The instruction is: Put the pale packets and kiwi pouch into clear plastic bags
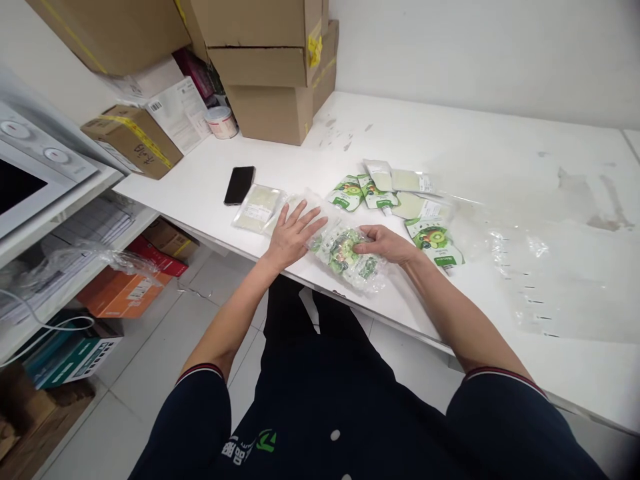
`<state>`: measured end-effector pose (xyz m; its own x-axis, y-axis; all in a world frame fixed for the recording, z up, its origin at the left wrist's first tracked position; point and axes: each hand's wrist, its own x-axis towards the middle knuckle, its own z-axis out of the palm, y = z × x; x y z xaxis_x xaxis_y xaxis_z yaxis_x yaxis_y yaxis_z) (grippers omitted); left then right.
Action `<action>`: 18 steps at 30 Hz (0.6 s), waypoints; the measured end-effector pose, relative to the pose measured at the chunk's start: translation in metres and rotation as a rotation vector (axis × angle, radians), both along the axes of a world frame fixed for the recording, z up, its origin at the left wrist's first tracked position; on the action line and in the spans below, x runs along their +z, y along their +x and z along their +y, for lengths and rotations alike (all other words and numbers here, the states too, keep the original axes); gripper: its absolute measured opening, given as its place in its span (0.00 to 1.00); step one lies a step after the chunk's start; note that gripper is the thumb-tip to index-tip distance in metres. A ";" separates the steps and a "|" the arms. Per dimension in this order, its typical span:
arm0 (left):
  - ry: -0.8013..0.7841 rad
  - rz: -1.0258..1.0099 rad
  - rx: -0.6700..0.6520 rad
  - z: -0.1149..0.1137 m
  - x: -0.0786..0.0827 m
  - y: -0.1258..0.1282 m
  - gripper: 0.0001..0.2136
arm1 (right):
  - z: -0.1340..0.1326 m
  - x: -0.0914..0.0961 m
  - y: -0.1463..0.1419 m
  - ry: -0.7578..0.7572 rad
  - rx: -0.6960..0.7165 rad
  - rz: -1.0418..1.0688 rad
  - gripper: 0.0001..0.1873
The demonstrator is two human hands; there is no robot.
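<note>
A green-and-white printed pouch (345, 251) lies inside clear bubble wrap (367, 283) near the front edge of the white table. My right hand (387, 245) grips its right side, thumb on top. Spread flat, my left hand (296, 233) presses on clear wrap at the pouch's left. Just beyond it is a pale, labelled pouch (257, 208) in clear plastic. Several more pouches lie loosely heaped behind my right hand, some showing a green fruit print (347, 193), others a pale back with a label (411, 181). Another printed pouch (436, 241) rests beside my right forearm.
A black phone (240, 185) lies at the table's left. Cardboard boxes (270, 110) and a tin (221, 123) stand behind it. Clear plastic sheeting (565, 280) spreads over the right side. A microwave (40, 160) sits on a shelf at far left.
</note>
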<state>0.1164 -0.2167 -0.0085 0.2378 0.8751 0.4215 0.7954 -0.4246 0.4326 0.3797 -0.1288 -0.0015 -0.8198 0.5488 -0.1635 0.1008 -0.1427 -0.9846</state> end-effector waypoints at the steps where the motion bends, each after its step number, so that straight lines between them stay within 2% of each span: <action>1: -0.024 -0.194 0.003 0.005 -0.002 0.006 0.25 | -0.001 0.001 -0.002 -0.010 -0.032 0.041 0.23; 3: -0.107 -0.656 0.020 0.014 -0.005 0.019 0.22 | -0.001 0.003 -0.008 -0.015 -0.125 0.114 0.23; 5: -0.263 -1.113 0.023 0.021 -0.008 0.031 0.23 | -0.001 0.004 -0.018 -0.008 -0.229 0.166 0.23; 6: -0.354 -1.297 0.011 0.023 -0.008 0.034 0.23 | 0.000 0.004 -0.023 -0.001 -0.273 0.181 0.23; 8: -0.512 -1.535 -0.022 0.025 -0.008 0.035 0.25 | 0.001 0.004 -0.032 0.015 -0.328 0.197 0.23; 11: -0.557 -1.690 0.004 0.024 -0.008 0.028 0.22 | 0.003 -0.001 -0.045 0.029 -0.379 0.220 0.22; 14: -0.550 -1.780 0.026 0.022 -0.005 0.026 0.16 | 0.008 -0.008 -0.058 -0.034 -0.450 0.225 0.24; 18: -0.497 -1.767 0.069 0.024 0.005 0.034 0.19 | 0.015 -0.014 -0.075 -0.088 -0.510 0.219 0.29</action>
<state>0.1508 -0.1926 -0.0031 -0.1814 0.9703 -0.1604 -0.6670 -0.0016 0.7450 0.3049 -0.1140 -0.0153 -0.4744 0.8765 -0.0823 -0.2075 -0.2022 -0.9571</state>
